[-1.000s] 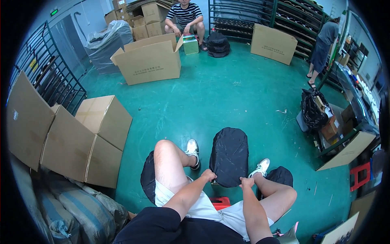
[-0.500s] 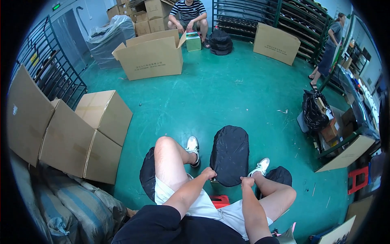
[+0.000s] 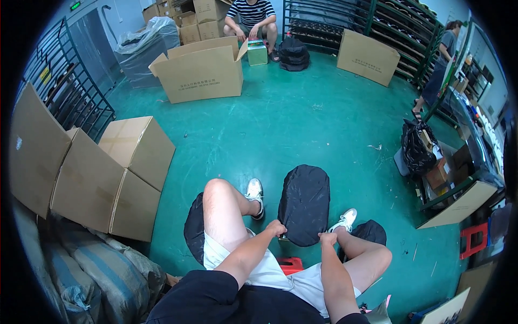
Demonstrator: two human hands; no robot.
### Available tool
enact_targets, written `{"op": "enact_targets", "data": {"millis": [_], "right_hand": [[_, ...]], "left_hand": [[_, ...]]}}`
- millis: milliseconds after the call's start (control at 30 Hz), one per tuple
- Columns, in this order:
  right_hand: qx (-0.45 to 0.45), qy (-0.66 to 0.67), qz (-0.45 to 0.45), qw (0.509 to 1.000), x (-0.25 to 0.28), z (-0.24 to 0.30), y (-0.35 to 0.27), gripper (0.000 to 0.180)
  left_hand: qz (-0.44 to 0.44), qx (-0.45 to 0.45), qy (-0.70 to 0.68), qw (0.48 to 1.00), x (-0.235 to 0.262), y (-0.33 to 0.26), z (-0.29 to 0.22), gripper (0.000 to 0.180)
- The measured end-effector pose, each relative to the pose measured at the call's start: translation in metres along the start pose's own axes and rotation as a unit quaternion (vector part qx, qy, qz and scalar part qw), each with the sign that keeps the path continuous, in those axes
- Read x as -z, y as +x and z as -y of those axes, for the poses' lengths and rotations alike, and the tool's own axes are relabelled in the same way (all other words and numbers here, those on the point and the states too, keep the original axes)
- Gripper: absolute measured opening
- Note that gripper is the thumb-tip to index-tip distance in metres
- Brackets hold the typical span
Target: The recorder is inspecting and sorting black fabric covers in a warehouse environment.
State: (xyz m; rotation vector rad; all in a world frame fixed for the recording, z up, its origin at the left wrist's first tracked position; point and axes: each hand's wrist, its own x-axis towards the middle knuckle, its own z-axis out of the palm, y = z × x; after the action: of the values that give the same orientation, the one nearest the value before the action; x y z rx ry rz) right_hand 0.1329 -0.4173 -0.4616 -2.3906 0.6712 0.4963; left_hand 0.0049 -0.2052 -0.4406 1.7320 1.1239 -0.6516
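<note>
I sit with my knees apart above a green floor. A black backpack in a dark cover [image 3: 305, 202] stands between my white shoes. My left hand [image 3: 277, 228] grips its near left edge. My right hand [image 3: 327, 238] grips its near right edge. Another black bag [image 3: 193, 229] lies under my left leg, and a third black bag [image 3: 372, 231] sits by my right knee.
Cardboard boxes [image 3: 116, 173] stand at my left, above striped sacks [image 3: 89, 272]. A big open carton [image 3: 202, 70] lies ahead, with a seated person [image 3: 256, 16] behind it. A person [image 3: 440, 59] stands by the right shelving. A red stool [image 3: 291, 264] shows beneath me.
The view has tilted slightly; my hands stay on the backpack's near edge. The standing person at the right has shifted a little along the shelving.
</note>
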Motion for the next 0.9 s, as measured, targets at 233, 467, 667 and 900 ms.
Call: {"op": "enact_targets", "data": {"millis": [233, 467, 667, 900], "right_hand": [[0.047, -0.058, 0.055, 0.996, 0.005, 0.001, -0.005, 0.038], [0.063, -0.072, 0.116, 0.989, -0.001, 0.005, 0.001, 0.039], [0.109, -0.083, 0.043, 0.99, -0.006, 0.001, -0.001, 0.037], [0.106, -0.118, 0.043, 0.986, -0.004, -0.006, 0.0, 0.04]], "left_hand": [[0.003, 0.003, 0.002, 1.0, 0.0, -0.002, 0.001, 0.036], [0.025, 0.01, -0.008, 1.0, -0.003, 0.013, 0.01, 0.035], [0.023, 0.019, -0.016, 0.999, -0.006, 0.02, 0.011, 0.035], [0.046, 0.027, -0.017, 0.998, -0.001, 0.011, 0.006, 0.039]]}}
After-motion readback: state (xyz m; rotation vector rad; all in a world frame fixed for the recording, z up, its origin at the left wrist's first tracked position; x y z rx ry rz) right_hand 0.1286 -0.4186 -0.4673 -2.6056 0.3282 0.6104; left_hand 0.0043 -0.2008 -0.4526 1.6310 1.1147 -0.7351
